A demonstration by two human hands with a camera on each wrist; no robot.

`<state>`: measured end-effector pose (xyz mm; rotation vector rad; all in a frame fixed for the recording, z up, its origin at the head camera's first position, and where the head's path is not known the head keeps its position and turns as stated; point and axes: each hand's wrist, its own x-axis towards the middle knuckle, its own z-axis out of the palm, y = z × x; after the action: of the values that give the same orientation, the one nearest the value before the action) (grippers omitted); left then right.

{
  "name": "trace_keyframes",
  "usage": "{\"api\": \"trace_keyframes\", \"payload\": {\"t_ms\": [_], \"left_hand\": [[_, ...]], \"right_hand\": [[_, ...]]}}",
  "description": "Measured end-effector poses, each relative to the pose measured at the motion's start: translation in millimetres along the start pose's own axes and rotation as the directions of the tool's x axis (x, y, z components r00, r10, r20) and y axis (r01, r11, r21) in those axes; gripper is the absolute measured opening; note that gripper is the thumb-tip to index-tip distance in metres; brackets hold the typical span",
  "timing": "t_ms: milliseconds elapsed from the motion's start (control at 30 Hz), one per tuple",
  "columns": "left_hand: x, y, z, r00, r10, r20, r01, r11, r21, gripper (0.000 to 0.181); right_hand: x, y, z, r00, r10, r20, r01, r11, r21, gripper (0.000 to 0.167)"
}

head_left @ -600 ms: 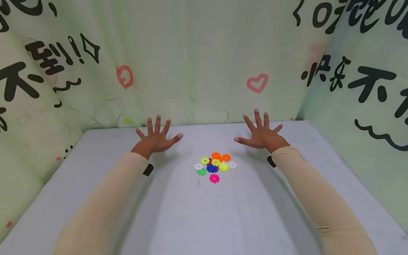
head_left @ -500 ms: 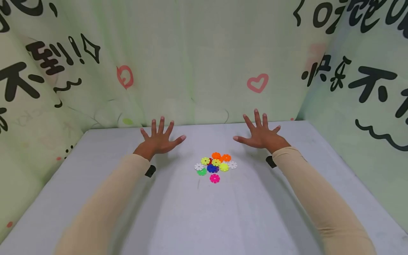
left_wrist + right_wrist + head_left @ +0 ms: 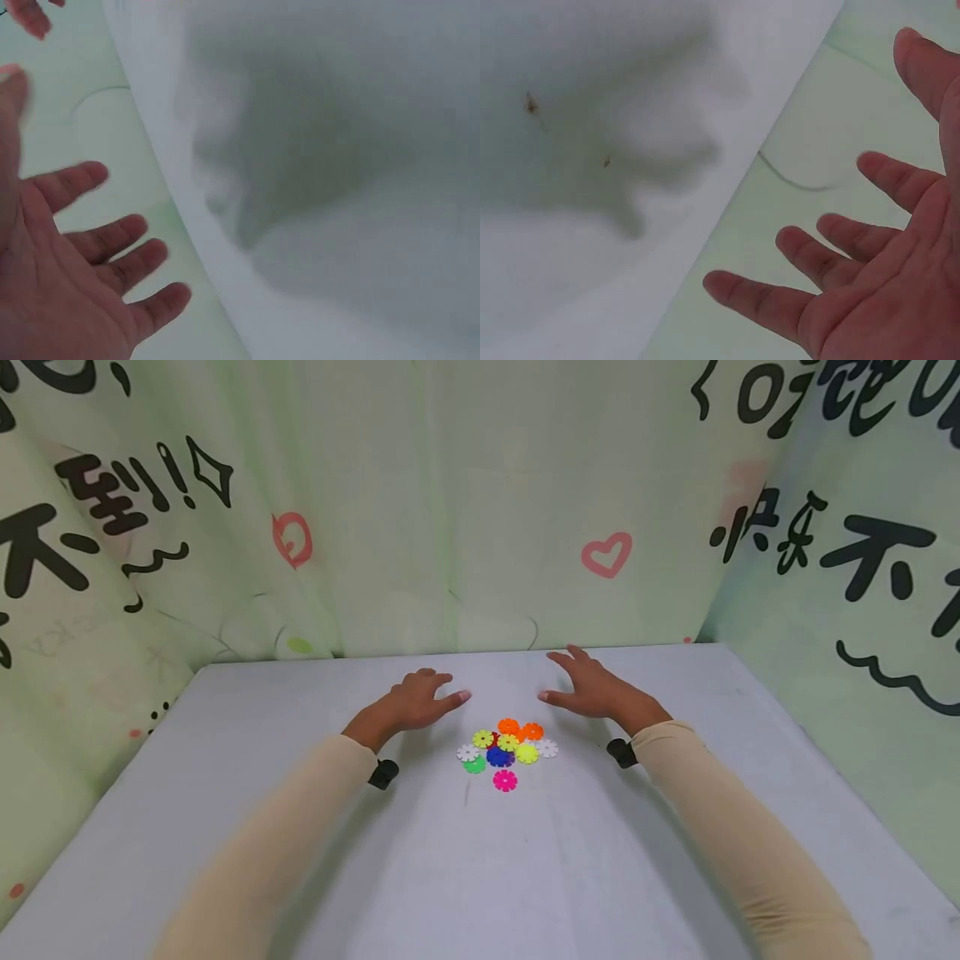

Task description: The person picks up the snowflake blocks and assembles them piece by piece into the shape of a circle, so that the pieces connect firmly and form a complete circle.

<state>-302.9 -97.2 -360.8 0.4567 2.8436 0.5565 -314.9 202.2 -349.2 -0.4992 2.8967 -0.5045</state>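
A small cluster of notched plastic snowflake discs lies mid-table in the head view. Among them are a pink disc (image 3: 505,780) nearest me, a blue disc (image 3: 500,758), a green disc (image 3: 474,766), an orange disc (image 3: 533,731), a white disc (image 3: 547,748) and several yellow ones. My left hand (image 3: 411,703) hovers left of and beyond the discs, its thumb pointing towards them. On the other side, my right hand (image 3: 596,689) is held above the table, thumb inward. Both wrist views show relaxed, spread fingers and palms with nothing in them.
The white table (image 3: 480,877) ends at a far edge against a pale green curtain (image 3: 450,510) with black lettering and red hearts. The curtain also hangs along both sides. Dark bands (image 3: 384,774) sit under both wrists.
Both hands have moved inward, towards each other and the discs. They have turned from upright, widely spread fingers to a lower, thumb-inward pose. The discs have stayed put.
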Motion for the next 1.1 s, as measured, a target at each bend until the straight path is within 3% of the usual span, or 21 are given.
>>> {"api": "trace_keyframes", "payload": {"t_ms": [133,333,500,667,900,1100], "left_hand": [[3.1,2.5,5.6,0.999,0.033,-0.030,-0.036,0.993,-0.108,0.051],[4.8,7.7,17.8,0.998,0.029,-0.047,-0.041,0.959,-0.279,0.035],[7.8,13.2,29.9,1.000,0.007,-0.020,-0.014,0.920,-0.391,0.032],[8.6,18.3,36.6,1.000,-0.004,0.027,0.016,0.888,-0.460,0.033],[7.6,23.0,41.9,0.998,0.032,0.053,-0.006,0.899,-0.437,0.043],[6.7,26.2,47.7,0.996,0.043,0.075,-0.010,0.919,-0.394,0.044]], "right_hand": [[-0.3,-3.8,4.5,1.000,-0.012,-0.004,0.012,0.998,0.054,0.061],[-1.3,-4.2,16.3,1.000,-0.031,-0.005,0.031,0.980,0.199,0.044],[-3.0,-1.7,25.6,0.999,-0.036,-0.011,0.037,0.936,0.350,0.037],[-1.8,-3.4,33.3,0.999,-0.039,0.012,0.031,0.901,0.433,0.037],[-0.4,-11.4,44.4,0.997,-0.014,0.075,-0.023,0.883,0.469,0.033],[-0.4,-17.8,53.0,0.993,-0.077,0.088,0.029,0.891,0.454,0.032]]}}
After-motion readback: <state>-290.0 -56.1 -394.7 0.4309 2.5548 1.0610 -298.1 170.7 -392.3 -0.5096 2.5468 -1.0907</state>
